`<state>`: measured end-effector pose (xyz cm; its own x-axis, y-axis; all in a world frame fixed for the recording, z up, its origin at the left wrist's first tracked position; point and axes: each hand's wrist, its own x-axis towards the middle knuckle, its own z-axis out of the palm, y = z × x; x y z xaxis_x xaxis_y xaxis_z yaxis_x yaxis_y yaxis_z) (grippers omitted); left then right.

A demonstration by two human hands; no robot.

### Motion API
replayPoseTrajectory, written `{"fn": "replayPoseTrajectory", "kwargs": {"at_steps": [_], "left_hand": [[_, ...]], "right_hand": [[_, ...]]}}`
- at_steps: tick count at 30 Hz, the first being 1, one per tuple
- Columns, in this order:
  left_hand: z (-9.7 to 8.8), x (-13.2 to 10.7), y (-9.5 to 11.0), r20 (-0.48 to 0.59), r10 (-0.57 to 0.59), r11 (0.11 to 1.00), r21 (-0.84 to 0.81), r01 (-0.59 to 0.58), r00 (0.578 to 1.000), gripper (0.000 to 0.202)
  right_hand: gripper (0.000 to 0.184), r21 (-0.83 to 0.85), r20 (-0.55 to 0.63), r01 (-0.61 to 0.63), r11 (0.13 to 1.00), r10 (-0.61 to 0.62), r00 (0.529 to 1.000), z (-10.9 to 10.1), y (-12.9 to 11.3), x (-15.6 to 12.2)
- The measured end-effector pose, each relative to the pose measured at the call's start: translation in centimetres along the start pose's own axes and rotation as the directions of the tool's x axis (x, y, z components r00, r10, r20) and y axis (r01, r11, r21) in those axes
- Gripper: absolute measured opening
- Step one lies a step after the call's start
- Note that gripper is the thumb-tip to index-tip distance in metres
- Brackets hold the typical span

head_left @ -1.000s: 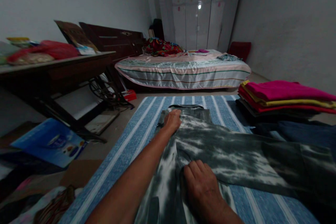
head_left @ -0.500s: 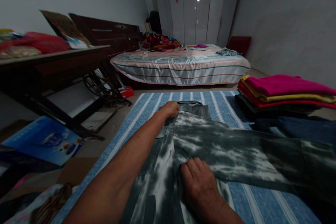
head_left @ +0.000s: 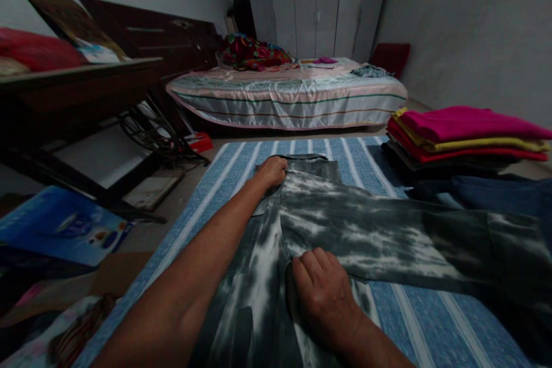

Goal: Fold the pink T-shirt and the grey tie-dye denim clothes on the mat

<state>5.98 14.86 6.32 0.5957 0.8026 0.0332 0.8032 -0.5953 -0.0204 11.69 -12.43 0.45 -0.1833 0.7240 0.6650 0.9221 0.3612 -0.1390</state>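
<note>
A dark green and white tie-dye jacket (head_left: 357, 221) lies spread on a blue-and-white striped cloth (head_left: 414, 322), one sleeve stretched out to the right. My left hand (head_left: 273, 171) is closed on the jacket near its shoulder, close to the collar end. Lower down, my right hand (head_left: 321, 293) is closed on the fabric at the underarm, where the sleeve joins the body. The fingertips of both hands are hidden. The jacket's lower part runs out of view at the bottom.
Folded clothes (head_left: 474, 126) in pink, yellow, red and black are stacked at the right, behind dark blue folded garments (head_left: 500, 192). A sewing-machine table (head_left: 86, 83) and a blue box (head_left: 64, 227) stand at left. Beyond is a bed (head_left: 293, 98).
The view has tilted down slightly, so everything sits a little higher in the picture. Both hands keep their places on the jacket, which looks nearly the same.
</note>
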Motion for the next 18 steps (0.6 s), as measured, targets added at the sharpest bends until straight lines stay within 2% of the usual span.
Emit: {"fn": "replayPoseTrajectory", "kwargs": {"at_steps": [3, 9, 18], "left_hand": [[0.5, -0.2, 0.1, -0.015, -0.023, 1.000, -0.006, 0.023, 1.000, 0.031], [0.8, -0.2, -0.1, -0.063, -0.041, 0.999, -0.030, 0.039, 0.997, 0.031], [2.6, -0.9, 0.2, -0.107, -0.083, 0.996, -0.049, 0.078, 0.991, 0.025]], "right_hand": [[0.011, -0.016, 0.006, -0.012, 1.000, 0.012, 1.000, 0.1, 0.0, 0.0], [0.017, -0.023, 0.026, -0.050, 0.998, 0.050, 0.998, 0.2, -0.1, -0.1], [0.022, -0.028, 0.013, -0.047, 0.998, 0.048, 0.999, 0.2, -0.1, 0.0]]}}
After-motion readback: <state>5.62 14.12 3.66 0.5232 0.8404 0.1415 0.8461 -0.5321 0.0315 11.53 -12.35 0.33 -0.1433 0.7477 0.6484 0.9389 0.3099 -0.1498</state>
